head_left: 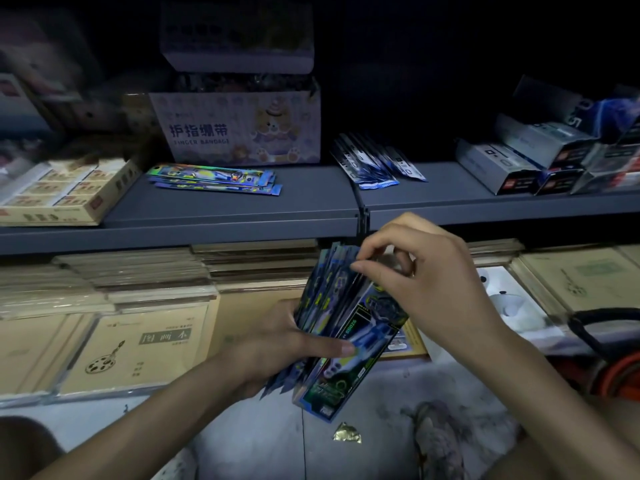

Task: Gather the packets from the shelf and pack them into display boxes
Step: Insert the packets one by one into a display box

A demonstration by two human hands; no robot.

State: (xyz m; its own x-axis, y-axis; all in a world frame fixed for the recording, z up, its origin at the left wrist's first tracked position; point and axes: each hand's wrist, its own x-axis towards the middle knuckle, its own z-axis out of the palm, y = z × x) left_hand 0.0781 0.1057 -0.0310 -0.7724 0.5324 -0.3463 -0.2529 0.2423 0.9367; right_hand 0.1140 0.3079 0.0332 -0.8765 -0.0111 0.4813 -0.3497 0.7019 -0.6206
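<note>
Head view, dim and wide-angled: the left hand point(277, 344) is wrapped around a thick stack of packets point(360, 327), thumb lying flat across the front packet and the fingers curled behind. The packets are long, narrow, glossy foil sleeves printed in blue, green and black, fanned a little at their upper ends and held tilted, in front of the shelf edge and above the floor. The right hand point(426, 275) comes in from above, thumb and forefinger pinching the top edges of the stack while the other fingers are bent over it.

On the smooth grey metal shelf point(311, 202) lies a small flat pile of holographic packets point(213, 178), their film shimmering in rainbow tones. To its right, well apart, a sheaf of blue-and-white packets point(375, 161) leans back in a loose fan. Behind the holographic pile stands an open cardboard box point(239, 128) in pale lilac with a cartoon bear and the words FINGER BANDAGE. Rectangular grey cartons point(502, 161) are piled at the right end, and a flat tan carton point(69, 188) sits at the left.

Below the shelf, stacks of matte kraft-paper pads point(138, 344) lie wrapped in clear film. A crumpled gold foil scrap point(347, 433) rests on the pale, scuffed floor point(259, 438).
</note>
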